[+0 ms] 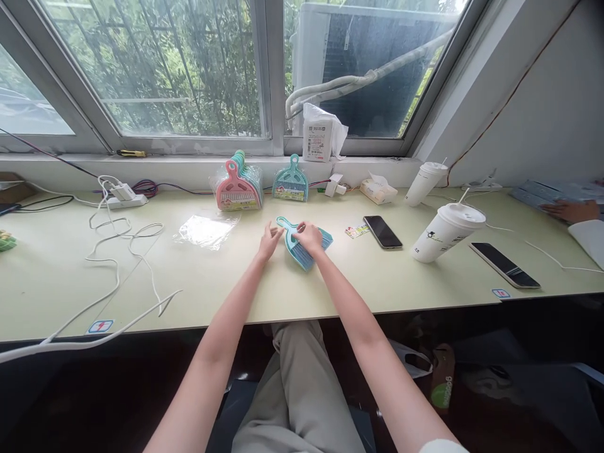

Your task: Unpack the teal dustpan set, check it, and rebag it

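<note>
A small teal dustpan (300,253) with a blue-bristled brush (325,238) lies tilted on the table in front of me, its looped handle pointing away to the left. My right hand (309,237) closes over the middle of the set, fingers bent down onto it. Just left of the handle is my left hand (270,241), fingers apart, with its tips close to the handle's edge; I cannot tell whether they touch. Farther back stand a wrapped teal dustpan set (290,178) and a row of wrapped sets with a pink dustpan (236,187) in front.
A clear plastic bag (207,231) lies left. On the right are a printed card (357,231), a phone (382,232), a white cup (446,233), a second phone (504,265) and a tissue pack (378,189). White cables (111,270) trail leftward. Another person's hand (570,211) shows far right.
</note>
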`<state>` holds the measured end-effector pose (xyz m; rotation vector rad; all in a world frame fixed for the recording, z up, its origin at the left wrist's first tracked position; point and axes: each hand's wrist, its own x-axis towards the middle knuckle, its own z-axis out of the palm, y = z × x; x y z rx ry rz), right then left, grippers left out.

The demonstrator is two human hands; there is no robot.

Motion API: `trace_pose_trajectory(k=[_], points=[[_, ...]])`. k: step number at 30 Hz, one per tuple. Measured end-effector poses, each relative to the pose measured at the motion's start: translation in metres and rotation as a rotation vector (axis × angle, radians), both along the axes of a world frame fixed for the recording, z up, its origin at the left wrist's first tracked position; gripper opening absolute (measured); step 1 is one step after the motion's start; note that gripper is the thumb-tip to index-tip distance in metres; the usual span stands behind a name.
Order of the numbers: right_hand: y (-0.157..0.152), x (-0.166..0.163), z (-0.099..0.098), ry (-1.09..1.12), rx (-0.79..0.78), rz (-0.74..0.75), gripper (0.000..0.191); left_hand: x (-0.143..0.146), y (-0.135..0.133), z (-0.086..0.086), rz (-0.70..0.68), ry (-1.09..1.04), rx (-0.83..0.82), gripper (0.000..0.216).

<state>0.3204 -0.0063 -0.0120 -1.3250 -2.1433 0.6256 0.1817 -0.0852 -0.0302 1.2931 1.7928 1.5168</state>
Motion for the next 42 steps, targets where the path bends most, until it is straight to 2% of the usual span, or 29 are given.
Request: trace_pose_trajectory(k=[2, 4, 5, 7, 9, 11, 13, 16, 20, 22, 24, 27, 30, 37, 42], points=[[0.008, -0.019, 0.008, 0.065, -0.013, -0.058, 0.019, -0.004, 0.006, 0.004, -0.193, -0.283, -0.110, 0.055], [0.016, -0.034, 0.016, 0.127, -0.025, -0.061, 0.022, -0.009, 0.011, 0.006, -0.314, -0.397, -0.160, 0.055], [0.019, -0.038, 0.020, 0.149, -0.025, -0.051, 0.023, -0.011, 0.014, 0.006, -0.294, -0.421, -0.154, 0.055], [0.024, -0.037, 0.026, 0.169, 0.023, -0.072, 0.024, -0.018, 0.019, 0.004, -0.149, -0.490, -0.116, 0.052], [0.028, -0.021, 0.025, 0.158, 0.136, -0.205, 0.028, -0.026, 0.023, 0.000, -0.037, -0.589, -0.079, 0.047], [0.033, 0.005, 0.015, 0.122, 0.239, -0.426, 0.035, -0.033, 0.026, -0.004, -0.004, -0.654, -0.042, 0.045], [0.037, 0.034, -0.001, 0.055, 0.240, -0.536, 0.042, -0.039, 0.027, -0.008, 0.030, -0.653, -0.011, 0.042], [0.040, 0.061, -0.023, -0.084, 0.122, -0.449, 0.042, -0.045, 0.030, -0.011, 0.119, -0.584, -0.023, 0.042], [0.038, 0.060, -0.032, -0.160, 0.100, -0.013, 0.034, -0.049, 0.032, -0.011, 0.151, -0.598, -0.051, 0.047], [0.038, 0.057, -0.030, -0.122, 0.122, 0.124, 0.034, -0.050, 0.032, -0.010, 0.152, -0.614, -0.042, 0.049], [0.040, 0.057, -0.030, -0.092, 0.159, 0.074, 0.034, -0.051, 0.031, -0.009, 0.152, -0.605, -0.036, 0.051], [0.045, 0.064, -0.033, -0.146, 0.225, -0.160, 0.032, -0.051, 0.028, -0.009, 0.129, -0.594, -0.024, 0.052], [0.050, 0.072, -0.037, -0.225, 0.188, -0.311, 0.035, -0.051, 0.025, -0.010, 0.080, -0.606, -0.003, 0.051], [0.057, 0.075, -0.038, -0.157, 0.077, -0.350, 0.031, -0.054, 0.025, -0.012, 0.078, -0.699, 0.017, 0.060], [0.060, 0.071, -0.040, -0.193, 0.077, -0.335, 0.043, -0.053, 0.025, -0.014, 0.089, -0.684, 0.038, 0.062]])
